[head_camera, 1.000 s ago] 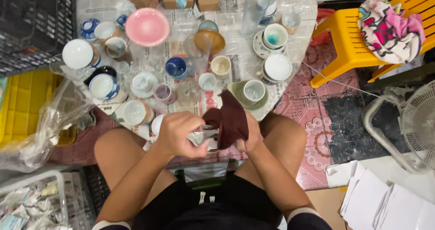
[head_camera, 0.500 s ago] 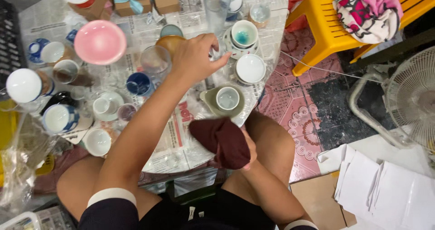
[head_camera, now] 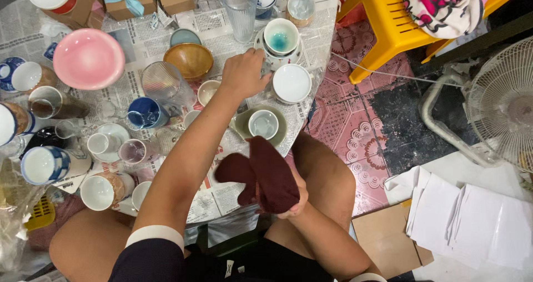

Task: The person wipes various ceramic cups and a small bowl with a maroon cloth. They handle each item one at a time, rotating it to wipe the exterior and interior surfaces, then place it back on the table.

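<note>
The left hand (head_camera: pixel 243 73) reaches across the newspaper-covered table (head_camera: pixel 222 193), fingers curled shut at the foot of the white cup with a teal inside (head_camera: pixel 281 37); what they pinch there I cannot tell. Just this side of that cup sits a plain white cup (head_camera: pixel 292 83). Well nearer the person, the right hand (head_camera: pixel 291 196) grips a dark maroon cloth (head_camera: pixel 264 176), fingers wrapped around it.

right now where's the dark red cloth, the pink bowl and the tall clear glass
dark red cloth (head_camera: pixel 266 176), head view, middle of the bunched fabric
pink bowl (head_camera: pixel 89 58), head view, centre of its upturned base
tall clear glass (head_camera: pixel 240 7), head view, ribbed side wall
</note>
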